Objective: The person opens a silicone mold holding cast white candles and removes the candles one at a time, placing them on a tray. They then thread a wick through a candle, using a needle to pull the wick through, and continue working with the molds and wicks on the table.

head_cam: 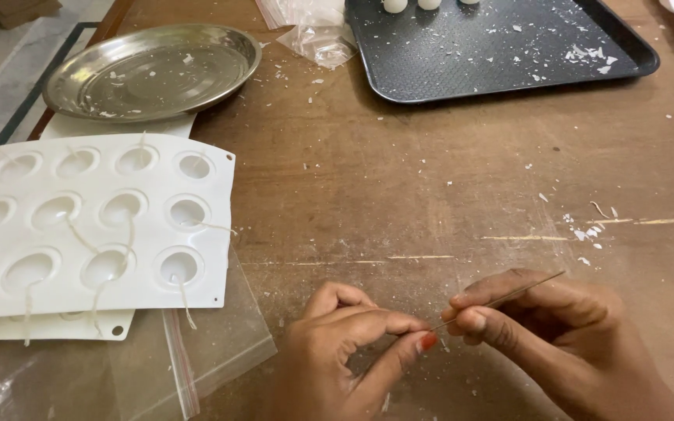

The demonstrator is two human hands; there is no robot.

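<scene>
A: What do the hands hold?
B: The right hand (540,320) pinches a thin needle (509,296) between thumb and forefinger; the left hand (352,343) pinches near its tip, low over the table (431,179).
A: Handling?
B: Likely light, stiff, slippery, sharp; grip mid-shaft. The mould (87,226) lies at left.

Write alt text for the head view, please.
Two hands pinch a thin needle over a wooden table: left hand, right hand. A white mould with wicks lies left; a steel plate and black tray beyond.
</scene>
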